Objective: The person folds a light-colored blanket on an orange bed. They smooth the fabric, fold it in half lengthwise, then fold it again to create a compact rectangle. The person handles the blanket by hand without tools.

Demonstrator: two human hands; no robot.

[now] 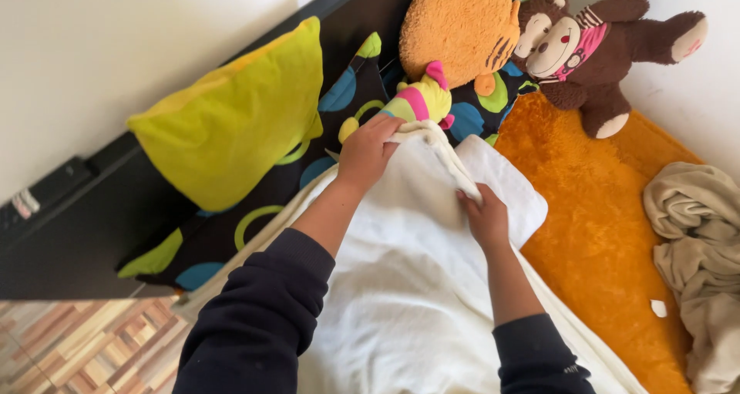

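A white blanket (408, 286) lies spread over the bed in front of me. My left hand (367, 152) grips its far edge near the dark patterned pillow (347, 93). My right hand (484, 218) pinches a fold of the same white blanket a little nearer to me, beside a folded white corner (512, 186). Both arms wear dark sleeves.
A yellow cushion (239, 116) leans at the left. An orange plush toy (459, 24), a small striped plush (422, 99) and a brown monkey plush (593, 47) sit at the head. An orange fuzzy cover (593, 232) and a beige crumpled cloth (697, 247) lie right. Wood-pattern floor (85, 348) shows lower left.
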